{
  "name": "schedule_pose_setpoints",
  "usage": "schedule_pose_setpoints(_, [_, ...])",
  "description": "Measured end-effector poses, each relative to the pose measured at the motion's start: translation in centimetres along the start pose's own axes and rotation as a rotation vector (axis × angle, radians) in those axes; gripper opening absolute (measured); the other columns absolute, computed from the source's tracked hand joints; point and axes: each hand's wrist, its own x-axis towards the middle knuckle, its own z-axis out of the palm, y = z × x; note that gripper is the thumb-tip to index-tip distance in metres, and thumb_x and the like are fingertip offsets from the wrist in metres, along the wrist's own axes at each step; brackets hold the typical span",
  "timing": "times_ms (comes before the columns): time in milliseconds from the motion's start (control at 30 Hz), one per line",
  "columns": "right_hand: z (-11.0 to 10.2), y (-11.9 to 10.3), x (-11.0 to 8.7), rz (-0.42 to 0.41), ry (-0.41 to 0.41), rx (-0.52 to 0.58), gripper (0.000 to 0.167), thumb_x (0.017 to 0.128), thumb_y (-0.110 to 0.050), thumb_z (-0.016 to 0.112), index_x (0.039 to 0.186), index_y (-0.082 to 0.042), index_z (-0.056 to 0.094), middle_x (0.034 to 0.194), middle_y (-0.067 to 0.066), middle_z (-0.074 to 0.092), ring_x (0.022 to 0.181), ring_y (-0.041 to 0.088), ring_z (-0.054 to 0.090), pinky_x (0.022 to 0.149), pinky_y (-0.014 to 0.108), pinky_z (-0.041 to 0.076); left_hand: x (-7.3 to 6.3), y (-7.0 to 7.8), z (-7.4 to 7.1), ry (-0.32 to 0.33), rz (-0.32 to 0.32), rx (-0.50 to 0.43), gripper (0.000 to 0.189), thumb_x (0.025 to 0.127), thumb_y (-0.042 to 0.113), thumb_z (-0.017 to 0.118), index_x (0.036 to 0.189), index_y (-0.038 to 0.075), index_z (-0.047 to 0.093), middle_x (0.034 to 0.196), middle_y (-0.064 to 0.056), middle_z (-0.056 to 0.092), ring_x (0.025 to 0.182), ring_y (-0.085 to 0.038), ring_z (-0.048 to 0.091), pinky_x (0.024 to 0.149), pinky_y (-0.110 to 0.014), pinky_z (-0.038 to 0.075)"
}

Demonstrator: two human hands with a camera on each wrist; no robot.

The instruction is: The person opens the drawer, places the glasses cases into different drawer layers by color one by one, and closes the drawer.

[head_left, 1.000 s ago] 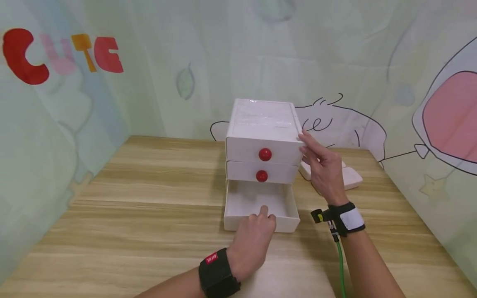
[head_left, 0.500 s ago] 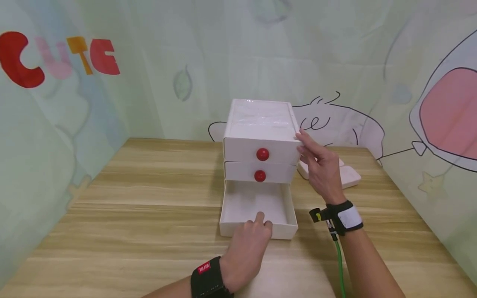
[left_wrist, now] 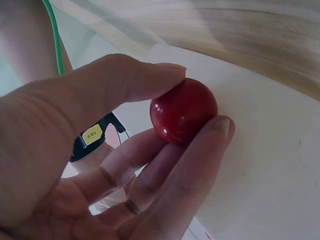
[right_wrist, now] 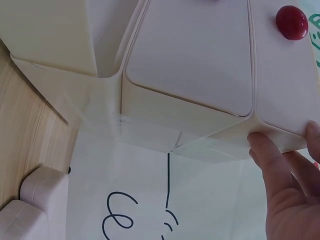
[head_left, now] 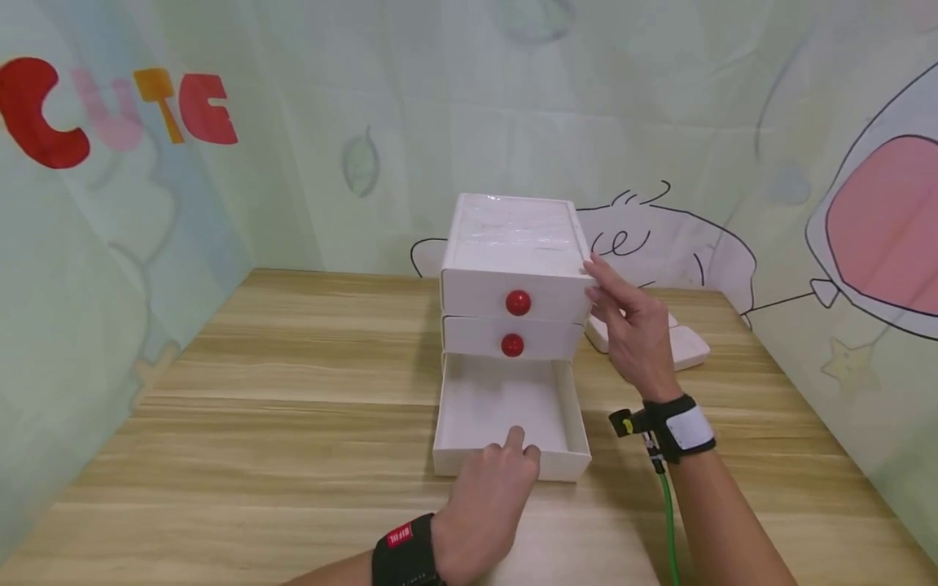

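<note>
A white cabinet of drawers (head_left: 513,236) stands on the table, its upper two drawers closed. The bottom drawer (head_left: 564,465) is pulled well out, and its visible inside holds nothing. My left hand (head_left: 484,509) pinches that drawer's red round knob (left_wrist: 182,111) between thumb and fingers; in the head view the hand hides the knob. My right hand (head_left: 636,338) rests its fingertips on the cabinet's upper right side and front edge. In the right wrist view those fingers (right_wrist: 274,162) press the side wall near the top drawer's front (right_wrist: 287,75).
Pale, rounded block-like pieces (head_left: 687,348) lie on the table behind my right hand. A green cable (head_left: 670,529) hangs from the right wrist strap. Printed cloth walls (head_left: 315,163) enclose the wooden table (head_left: 293,391) at the back and sides.
The bottom drawer has slid farther out toward me, along with my left hand on its knob. My right hand has stayed on the cabinet's side.
</note>
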Motion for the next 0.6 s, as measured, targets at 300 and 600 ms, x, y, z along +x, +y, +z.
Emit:
schedule_pose_setpoints(300, [-1.0,0.4,0.0,0.042,-0.018,-0.057,0.044,0.103,-0.018,0.059,0.147,-0.018,0.055,0.145,0.006,0.06,0.121,0.03,0.068,0.087,0.02,0.056,-0.1,0.1,0.1,0.016,0.01,0.01,0.018,0.075,0.004,0.084,0.087,0.009,0.071,0.077,-0.001,0.054,0.058,-0.013,0.061,0.047,-0.022,0.048])
schedule_pose_setpoints(600, [-4.4,2.9,-0.5,0.066,-0.043,-0.293,0.035,0.107,-0.031,0.052,0.119,-0.007,0.074,0.096,0.013,0.078,0.09,0.013,0.072,0.063,0.007,0.044,-0.1,-0.1,0.1,0.01,0.018,0.013,0.018,0.075,0.004,0.084,0.086,0.009,0.071,0.077,-0.001,0.054,0.058,-0.012,0.062,0.046,-0.021,0.048])
